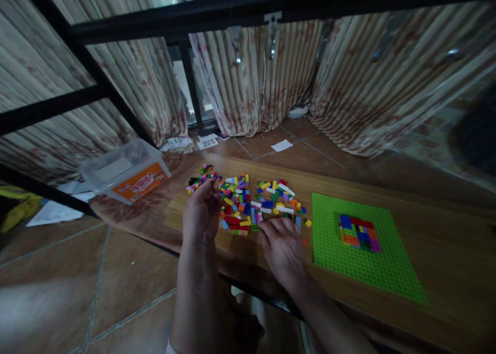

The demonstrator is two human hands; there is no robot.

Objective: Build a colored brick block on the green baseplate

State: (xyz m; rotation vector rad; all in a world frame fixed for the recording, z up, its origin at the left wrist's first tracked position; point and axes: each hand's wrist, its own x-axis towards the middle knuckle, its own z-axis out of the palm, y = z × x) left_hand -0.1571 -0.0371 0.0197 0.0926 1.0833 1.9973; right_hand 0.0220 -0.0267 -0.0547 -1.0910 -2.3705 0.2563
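My left hand (202, 209) is raised over the left part of a loose pile of coloured toy building bricks (236, 194). Its fingers curl in toward the thumb, and whatever they may hold is hidden. Lower and to the right, my right hand (283, 244) reaches palm down over the near edge of the pile, fingers spread. A dark green brick (256, 227) lies by its fingertips. Right of the hands, a green studded baseplate (395, 271) carries a low block of joined bricks (360, 232) in red, blue, orange and other colours.
The bricks and baseplate rest on a wooden board (445, 250). At the left stands a clear plastic box (127, 170) with an orange label. Beyond the board, a white paper (282, 145) lies on the tiled floor before striped curtains (248, 85). A dark metal bar (217, 15) crosses above.
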